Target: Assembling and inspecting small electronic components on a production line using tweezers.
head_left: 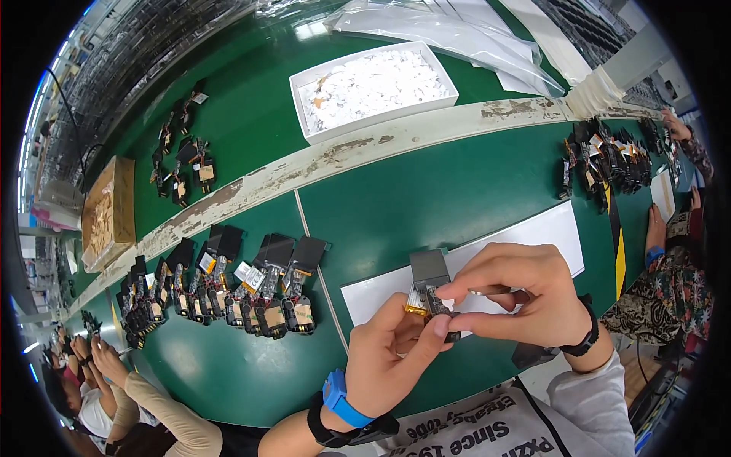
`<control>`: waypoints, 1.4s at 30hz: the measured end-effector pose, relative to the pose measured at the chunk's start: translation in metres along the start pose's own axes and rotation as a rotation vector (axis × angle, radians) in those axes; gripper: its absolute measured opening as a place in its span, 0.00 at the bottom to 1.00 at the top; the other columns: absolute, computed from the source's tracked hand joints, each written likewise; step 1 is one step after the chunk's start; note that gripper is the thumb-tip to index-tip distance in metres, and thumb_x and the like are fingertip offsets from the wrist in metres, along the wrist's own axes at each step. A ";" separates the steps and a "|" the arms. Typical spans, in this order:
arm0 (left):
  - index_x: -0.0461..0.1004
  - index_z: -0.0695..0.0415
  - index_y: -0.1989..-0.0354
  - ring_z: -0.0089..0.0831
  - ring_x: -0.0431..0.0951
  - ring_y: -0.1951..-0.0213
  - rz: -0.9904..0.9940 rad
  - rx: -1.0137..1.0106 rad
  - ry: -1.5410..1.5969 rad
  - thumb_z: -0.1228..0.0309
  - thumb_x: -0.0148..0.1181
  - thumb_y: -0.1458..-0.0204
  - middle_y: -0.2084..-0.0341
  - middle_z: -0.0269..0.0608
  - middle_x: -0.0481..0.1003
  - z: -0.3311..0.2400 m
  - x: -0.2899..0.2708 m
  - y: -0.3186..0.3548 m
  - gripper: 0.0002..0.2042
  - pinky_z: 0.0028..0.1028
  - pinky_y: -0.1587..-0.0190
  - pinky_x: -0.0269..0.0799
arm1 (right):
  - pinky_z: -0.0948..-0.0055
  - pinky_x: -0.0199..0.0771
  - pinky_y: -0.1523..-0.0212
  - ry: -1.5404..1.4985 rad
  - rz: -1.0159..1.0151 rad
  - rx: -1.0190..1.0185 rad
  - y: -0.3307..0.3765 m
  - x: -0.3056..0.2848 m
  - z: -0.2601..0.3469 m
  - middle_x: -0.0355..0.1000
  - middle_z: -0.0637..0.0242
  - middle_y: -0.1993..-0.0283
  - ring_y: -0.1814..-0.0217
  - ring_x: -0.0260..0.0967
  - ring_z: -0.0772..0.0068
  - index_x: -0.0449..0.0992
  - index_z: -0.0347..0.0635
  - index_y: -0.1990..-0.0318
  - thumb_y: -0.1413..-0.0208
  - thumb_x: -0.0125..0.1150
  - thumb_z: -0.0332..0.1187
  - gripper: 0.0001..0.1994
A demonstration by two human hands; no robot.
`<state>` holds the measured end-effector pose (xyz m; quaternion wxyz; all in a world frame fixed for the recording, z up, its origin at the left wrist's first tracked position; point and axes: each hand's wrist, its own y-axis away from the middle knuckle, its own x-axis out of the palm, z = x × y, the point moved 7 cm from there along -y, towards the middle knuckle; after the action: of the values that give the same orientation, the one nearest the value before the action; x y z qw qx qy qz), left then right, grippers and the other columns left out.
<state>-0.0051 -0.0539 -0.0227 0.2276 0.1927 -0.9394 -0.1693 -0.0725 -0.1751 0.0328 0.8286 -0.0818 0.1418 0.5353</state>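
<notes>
In the head view, a black electronic unit with a flat rectangular dark panel (429, 268) sits near five o'clock, pinched by the left hand (403, 335); the right hand (525, 301) curls thumb and forefinger at its exposed parts, whether gripping one I cannot tell. It seems unfinished; similar black units with hanging panels (274, 316) await or follow at eight o'clock on the green table (365, 221).

left hand (388, 350): 1 | right hand (525, 298): 1 | device in hand (429, 266): 1 | left-row assemblies (303, 314): 8+, overlapped | upper-left assemblies (204, 174): ~6 | right-pile assemblies (590, 164): uncountable, too jammed | white box (381, 120): 1 | brown box (124, 199): 1 | blue wrist strap (350, 413): 1
</notes>
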 end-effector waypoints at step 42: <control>0.67 0.65 0.64 0.28 0.81 0.66 -0.164 0.164 -0.323 0.73 0.61 0.49 0.70 0.44 0.78 -0.009 -0.008 0.001 0.10 0.24 0.65 0.77 | 0.84 0.58 0.79 0.187 -0.102 -0.072 0.004 -0.005 0.003 0.67 0.68 0.69 0.78 0.58 0.83 0.68 0.37 0.64 0.48 0.56 0.20 0.06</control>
<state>0.0054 -0.0519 -0.0173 0.0429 0.2566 -0.9555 -0.1390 -0.0778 -0.1767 0.0373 0.8346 -0.1682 0.1946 0.4871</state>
